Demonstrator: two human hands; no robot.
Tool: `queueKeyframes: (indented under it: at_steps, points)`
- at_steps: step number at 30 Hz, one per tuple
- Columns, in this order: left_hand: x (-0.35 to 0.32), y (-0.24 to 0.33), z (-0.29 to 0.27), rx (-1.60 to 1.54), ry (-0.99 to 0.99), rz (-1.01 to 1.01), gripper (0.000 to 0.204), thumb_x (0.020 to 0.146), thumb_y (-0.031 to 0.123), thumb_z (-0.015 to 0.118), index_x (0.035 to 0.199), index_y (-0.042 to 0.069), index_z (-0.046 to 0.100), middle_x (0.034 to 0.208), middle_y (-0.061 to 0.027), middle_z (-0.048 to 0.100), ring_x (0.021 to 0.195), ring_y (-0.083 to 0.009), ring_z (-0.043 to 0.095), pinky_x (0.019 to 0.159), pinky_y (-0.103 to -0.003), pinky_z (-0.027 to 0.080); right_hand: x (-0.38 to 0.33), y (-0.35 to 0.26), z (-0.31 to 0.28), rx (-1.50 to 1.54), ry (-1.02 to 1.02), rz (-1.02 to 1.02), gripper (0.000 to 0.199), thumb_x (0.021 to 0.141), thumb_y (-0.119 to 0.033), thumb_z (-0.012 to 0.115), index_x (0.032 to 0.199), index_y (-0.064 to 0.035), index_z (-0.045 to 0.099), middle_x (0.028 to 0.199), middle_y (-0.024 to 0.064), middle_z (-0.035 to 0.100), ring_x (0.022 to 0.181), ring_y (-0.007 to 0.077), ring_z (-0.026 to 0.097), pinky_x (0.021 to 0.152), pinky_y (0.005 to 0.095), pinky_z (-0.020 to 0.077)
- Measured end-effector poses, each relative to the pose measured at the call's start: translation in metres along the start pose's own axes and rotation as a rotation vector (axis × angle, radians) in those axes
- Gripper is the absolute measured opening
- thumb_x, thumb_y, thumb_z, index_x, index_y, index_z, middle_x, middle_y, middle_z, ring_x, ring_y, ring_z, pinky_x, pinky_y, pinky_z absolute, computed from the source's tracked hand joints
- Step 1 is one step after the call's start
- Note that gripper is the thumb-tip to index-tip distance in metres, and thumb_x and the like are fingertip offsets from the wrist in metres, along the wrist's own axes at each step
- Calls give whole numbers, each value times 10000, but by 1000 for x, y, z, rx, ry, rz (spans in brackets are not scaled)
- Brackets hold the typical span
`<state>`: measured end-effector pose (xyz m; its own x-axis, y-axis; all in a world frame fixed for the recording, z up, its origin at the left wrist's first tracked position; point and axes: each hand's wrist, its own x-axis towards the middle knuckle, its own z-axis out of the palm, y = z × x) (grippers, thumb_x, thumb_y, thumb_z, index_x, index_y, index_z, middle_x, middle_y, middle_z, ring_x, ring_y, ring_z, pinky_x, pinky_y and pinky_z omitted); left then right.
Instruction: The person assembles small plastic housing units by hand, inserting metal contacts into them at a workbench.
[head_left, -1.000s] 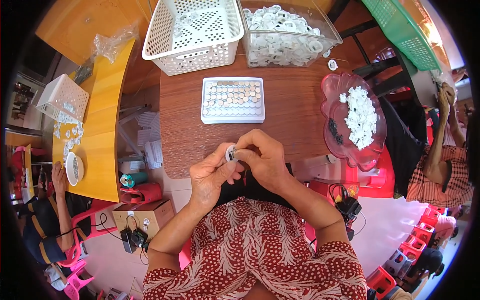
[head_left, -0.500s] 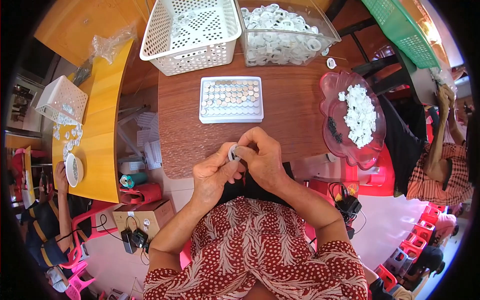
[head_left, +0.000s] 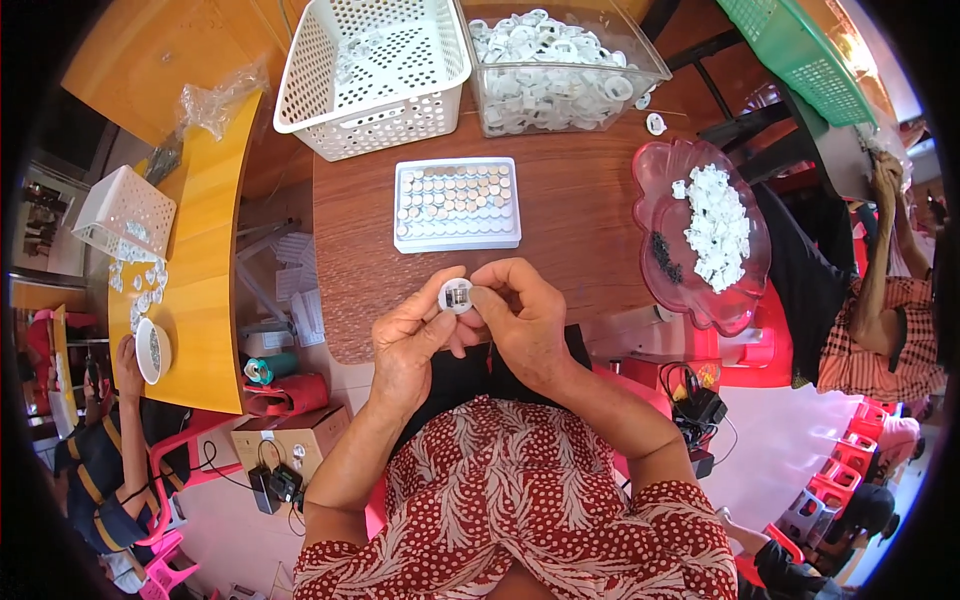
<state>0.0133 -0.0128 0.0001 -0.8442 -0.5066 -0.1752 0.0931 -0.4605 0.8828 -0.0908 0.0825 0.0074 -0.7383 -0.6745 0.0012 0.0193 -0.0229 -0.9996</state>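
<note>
Left hand [head_left: 412, 340] and right hand [head_left: 520, 320] meet just off the near edge of the brown table [head_left: 570, 220], above the lap; fingers of both are closed narrowly around one small white ring-shaped part [head_left: 456, 296] with a dark centre, thumb and fingertips pinching its rim from either side; the part is held in air, not resting on anything.

Risk, as judged: grip is on the rim only, so a slip would likely drop the part into the lap or to the floor below; uneven pressure could tilt the dark insert.

Beyond the hands: white compartment tray [head_left: 457, 203] of small metallic pieces, near enough for a forearm to nudge; pink dish [head_left: 655, 215] of white bits overhangs the right table edge, could tip; farther off, white perforated basket [head_left: 375, 75] and clear bin [head_left: 560, 70] of white rings.
</note>
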Motion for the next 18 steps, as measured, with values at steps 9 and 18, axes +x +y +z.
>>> queueKeyframes:
  at_steps: [9,18]
  points:
    - [1,2,12,34,154,6,279,901,82,535,1142,-53,570,784,-99,644,565,-103,557,494,-188,439,-2,18,2,-53,42,-149,60,841,-28,581,864,-5,531,745,71,579,566,88,545,488,249,445]
    - [2,6,9,8,69,-2,316,890,46,526,1191,-52,536,843,-97,629,633,-109,572,538,-199,448,-2,2,1,131,-2,-23,78,852,-32,586,874,6,521,678,37,567,573,52,530,476,222,433]
